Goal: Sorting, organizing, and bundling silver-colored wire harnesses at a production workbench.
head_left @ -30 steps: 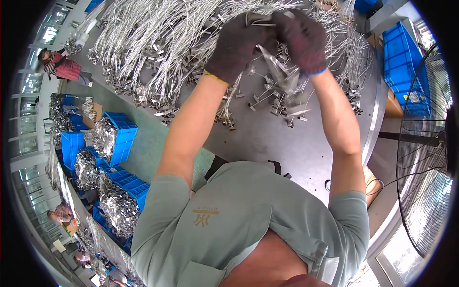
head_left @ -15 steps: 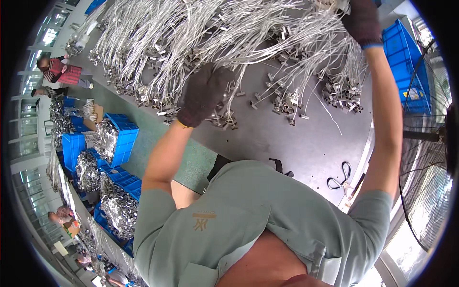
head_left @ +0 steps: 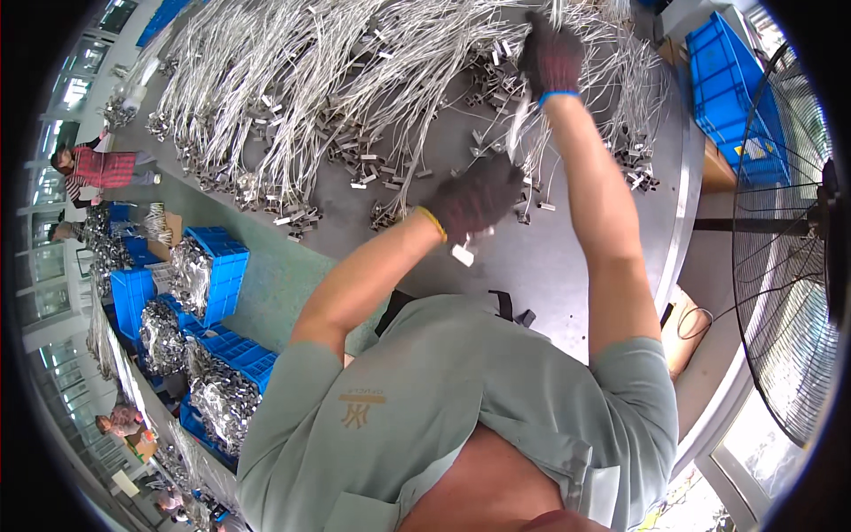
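Head view, hands [head_left: 512,133] now closer, seemingly gripping cable [head_left: 517,133]

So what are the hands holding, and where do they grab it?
A thin silver cable runs between them. The left hand grips its lower end, near the small white connector; the right hand grips higher up.

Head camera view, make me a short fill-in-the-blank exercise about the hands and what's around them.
1. Both hands wear dark ____.
2. The left hand and right hand hold a silvery ____ stretched between them.
3. The crates by the round table are ____ in colour.
4. A large ____ stands at the right edge.

Missing words: gloves; cable; blue; fan
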`<action>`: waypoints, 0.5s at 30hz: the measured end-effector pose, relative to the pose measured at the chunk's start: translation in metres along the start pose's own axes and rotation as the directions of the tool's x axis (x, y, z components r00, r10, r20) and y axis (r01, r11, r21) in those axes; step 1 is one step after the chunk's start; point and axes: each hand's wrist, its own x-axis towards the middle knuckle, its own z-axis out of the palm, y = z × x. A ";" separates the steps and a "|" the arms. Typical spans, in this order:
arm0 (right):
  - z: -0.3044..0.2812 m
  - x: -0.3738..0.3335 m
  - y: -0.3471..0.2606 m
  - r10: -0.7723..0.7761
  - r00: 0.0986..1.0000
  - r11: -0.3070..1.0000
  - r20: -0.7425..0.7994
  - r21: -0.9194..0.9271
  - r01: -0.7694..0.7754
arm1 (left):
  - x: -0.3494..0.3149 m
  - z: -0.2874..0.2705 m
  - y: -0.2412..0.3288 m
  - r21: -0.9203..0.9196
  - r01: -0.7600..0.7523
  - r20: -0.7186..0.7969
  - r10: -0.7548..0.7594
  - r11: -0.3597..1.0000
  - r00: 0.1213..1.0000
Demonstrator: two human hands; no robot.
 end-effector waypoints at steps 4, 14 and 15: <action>-0.039 0.039 0.017 0.536 0.703 0.153 0.467 0.765 -0.625 | 0.000 0.003 -0.012 -0.030 -0.112 0.076 0.114 0.993 0.991; 0.014 -0.184 0.102 0.089 0.500 0.925 0.861 0.114 -0.362 | 0.117 -0.027 -0.101 0.265 -0.103 -0.156 0.148 0.959 0.977; 0.022 -0.201 0.112 -0.075 0.691 0.973 0.719 0.204 -0.107 | 0.132 -0.017 -0.108 0.243 -0.147 -0.115 0.178 0.959 0.977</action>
